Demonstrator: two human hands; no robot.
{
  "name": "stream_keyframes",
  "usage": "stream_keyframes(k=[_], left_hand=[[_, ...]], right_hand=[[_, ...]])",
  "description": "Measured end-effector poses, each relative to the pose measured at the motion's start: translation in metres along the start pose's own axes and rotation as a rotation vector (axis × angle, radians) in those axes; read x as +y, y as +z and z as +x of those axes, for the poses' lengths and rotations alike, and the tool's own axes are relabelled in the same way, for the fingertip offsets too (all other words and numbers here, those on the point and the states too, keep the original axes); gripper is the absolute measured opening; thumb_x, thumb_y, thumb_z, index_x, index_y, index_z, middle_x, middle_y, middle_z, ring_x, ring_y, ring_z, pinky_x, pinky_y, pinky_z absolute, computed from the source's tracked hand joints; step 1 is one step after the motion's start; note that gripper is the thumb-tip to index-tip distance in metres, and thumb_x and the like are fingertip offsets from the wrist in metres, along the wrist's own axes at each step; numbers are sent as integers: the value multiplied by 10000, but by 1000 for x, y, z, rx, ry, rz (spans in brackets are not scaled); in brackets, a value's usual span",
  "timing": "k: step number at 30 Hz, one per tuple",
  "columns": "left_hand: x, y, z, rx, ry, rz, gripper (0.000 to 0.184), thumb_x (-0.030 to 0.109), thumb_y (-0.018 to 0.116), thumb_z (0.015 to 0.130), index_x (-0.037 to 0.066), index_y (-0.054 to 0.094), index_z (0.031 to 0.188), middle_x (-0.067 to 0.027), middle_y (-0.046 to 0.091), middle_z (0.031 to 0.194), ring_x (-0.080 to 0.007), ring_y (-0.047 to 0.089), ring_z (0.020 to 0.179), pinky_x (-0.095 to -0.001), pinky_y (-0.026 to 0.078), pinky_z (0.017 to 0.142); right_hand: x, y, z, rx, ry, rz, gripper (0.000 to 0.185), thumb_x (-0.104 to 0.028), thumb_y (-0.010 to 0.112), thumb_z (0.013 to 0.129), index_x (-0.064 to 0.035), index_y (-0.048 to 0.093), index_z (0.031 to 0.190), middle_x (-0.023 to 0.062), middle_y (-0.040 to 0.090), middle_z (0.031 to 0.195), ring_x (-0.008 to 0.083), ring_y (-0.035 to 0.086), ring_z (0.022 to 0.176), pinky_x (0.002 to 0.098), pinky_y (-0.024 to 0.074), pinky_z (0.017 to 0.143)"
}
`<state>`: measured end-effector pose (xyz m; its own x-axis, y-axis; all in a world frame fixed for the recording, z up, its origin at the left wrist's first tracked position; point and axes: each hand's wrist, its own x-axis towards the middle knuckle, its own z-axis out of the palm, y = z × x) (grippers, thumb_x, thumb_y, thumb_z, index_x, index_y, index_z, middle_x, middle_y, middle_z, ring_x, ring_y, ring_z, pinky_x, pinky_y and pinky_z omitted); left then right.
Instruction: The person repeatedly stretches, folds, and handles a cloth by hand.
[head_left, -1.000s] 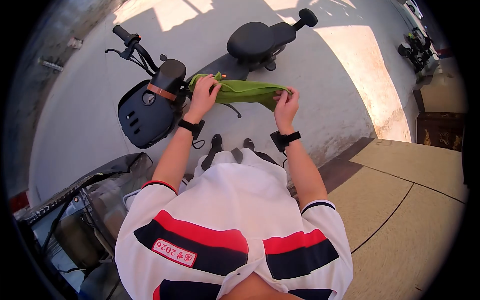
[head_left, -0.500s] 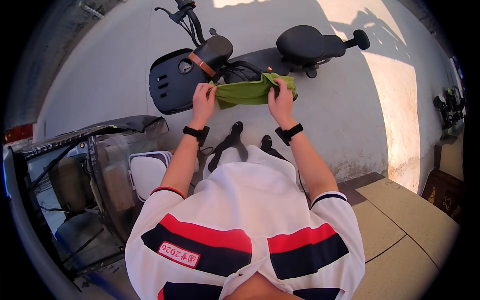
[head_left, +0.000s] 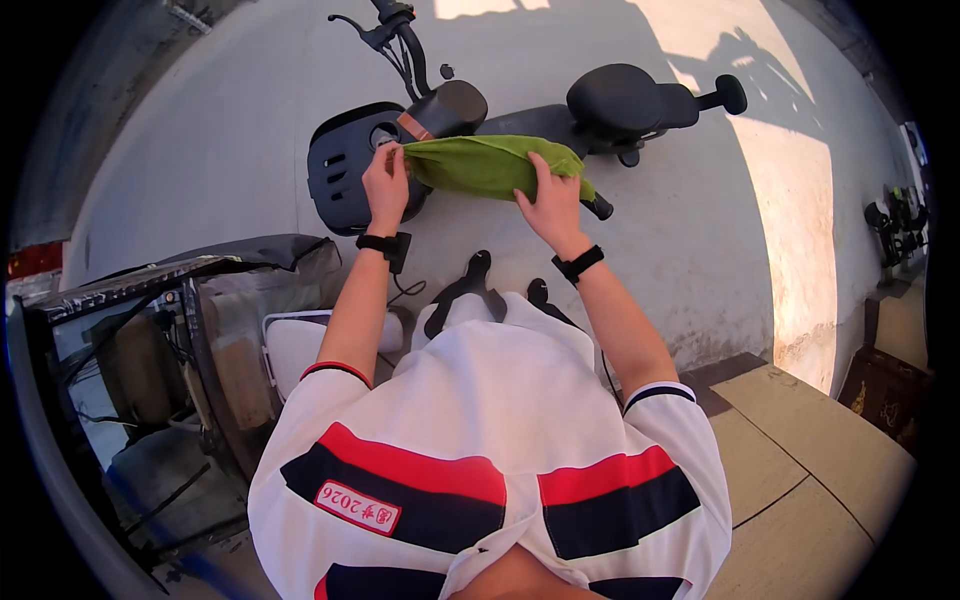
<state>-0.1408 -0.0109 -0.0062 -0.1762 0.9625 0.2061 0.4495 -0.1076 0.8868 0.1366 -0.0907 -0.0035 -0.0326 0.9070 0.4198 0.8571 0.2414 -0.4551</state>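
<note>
A green cloth point(head_left: 480, 165) is stretched sideways in front of the scooter, covering part of it. My left hand point(head_left: 386, 190) pinches the cloth's left end, close to the scooter's front basket point(head_left: 340, 165). At the right end my right hand point(head_left: 553, 205) grips the cloth, its thumb and index finger spread across the fabric and its other fingers partly hidden. A black handlebar grip point(head_left: 598, 207) sticks out past the cloth, just right of that hand. The black scooter point(head_left: 535, 120) stands crosswise beyond my hands, with its round seat point(head_left: 612, 93) at the right.
At the left is a worn vehicle frame with a clear cover point(head_left: 235, 350) and a white chair-like object point(head_left: 300, 345) beside it. My shoes point(head_left: 470, 280) are on the concrete floor below the cloth. Tan tiles point(head_left: 800, 440) with a dark edge lie to the right.
My left hand has moved left and slightly up, drawing the cloth out wider. My right hand has shifted slightly down and left, its fingers more spread. The view has shifted slightly.
</note>
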Motion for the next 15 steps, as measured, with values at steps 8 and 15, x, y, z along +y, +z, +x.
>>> stream_keyframes(k=[8,15], left_hand=[[12,44,44,-216,246,324,603,186,669,914,25,421,1439,-223,546,1381,-369,520,1297,-471,415,1073],[-8,65,67,-267,535,645,894,400,728,860,3,288,1529,-198,411,1521,-362,361,1425,-505,278,1177]], right_hand=[[7,2,17,-62,51,-58,843,-302,841,721,-83,448,1434,200,652,1155,404,561,1129,489,380,1040],[9,7,34,-162,141,-84,787,-402,819,740,-84,510,1391,185,676,1110,379,575,1103,481,401,999]])
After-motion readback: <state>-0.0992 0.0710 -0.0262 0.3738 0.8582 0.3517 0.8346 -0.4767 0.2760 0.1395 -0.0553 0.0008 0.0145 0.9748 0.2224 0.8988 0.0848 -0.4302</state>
